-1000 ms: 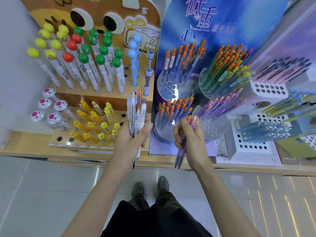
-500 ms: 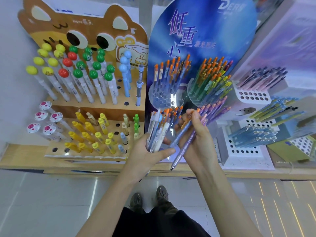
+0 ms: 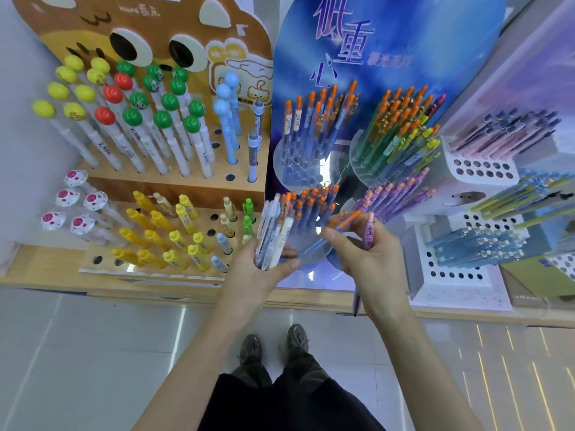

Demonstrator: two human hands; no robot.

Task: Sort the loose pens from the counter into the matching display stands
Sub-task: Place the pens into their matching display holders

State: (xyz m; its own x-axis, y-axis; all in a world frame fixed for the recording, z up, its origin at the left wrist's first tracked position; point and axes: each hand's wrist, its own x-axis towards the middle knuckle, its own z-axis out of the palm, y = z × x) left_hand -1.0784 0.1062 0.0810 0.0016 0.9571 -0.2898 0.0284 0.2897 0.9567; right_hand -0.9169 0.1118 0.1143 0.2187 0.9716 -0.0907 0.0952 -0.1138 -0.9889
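While by wood counter (image 3: 46, 265), tile floor (image 3: 77, 353): L grip (image 3: 252, 272), R grip (image 3: 370, 259) tight round pens (image 3: 273, 234).

Blue board (image 3: 420, 42): big purple characters 低重心, stacked top to bottom, the top one cut by the frame edge. Beside them a smaller pale line of characters, too blurred to read. Brown board (image 3: 174, 29): short white lettering near the top, illegible. Cream label (image 3: 239, 70) on it: small print, unreadable. White pens (image 3: 137, 147): barrel print too small.
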